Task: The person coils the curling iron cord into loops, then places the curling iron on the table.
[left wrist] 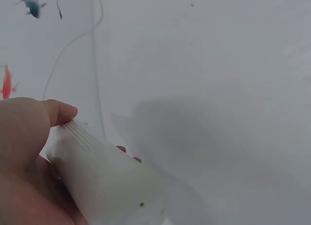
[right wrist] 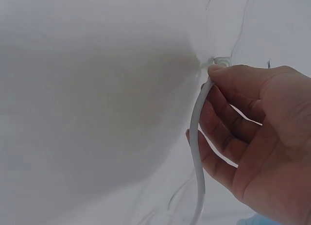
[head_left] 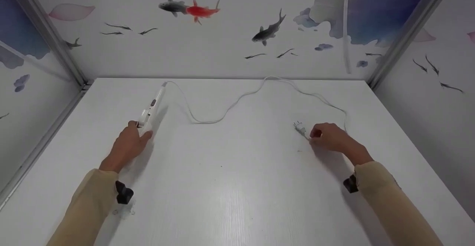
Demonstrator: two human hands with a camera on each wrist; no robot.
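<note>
On the left of the head view, my left hand grips a slim white hair styling iron by its wider end. A grey switch shows on its handle, and the cord leaves from the far tip. In the left wrist view my thumb lies by the ridges of its white body, with fingertips showing past the other side. Over on the right, my right hand pinches the white cord between thumb and fingers, just behind the two-pin plug. The plug's prongs point away to the far left.
The cord runs in loose curves across the white table to its back edge, then round to the right hand. Printed walls close in the table's back and sides. Each sleeve carries a black wrist camera.
</note>
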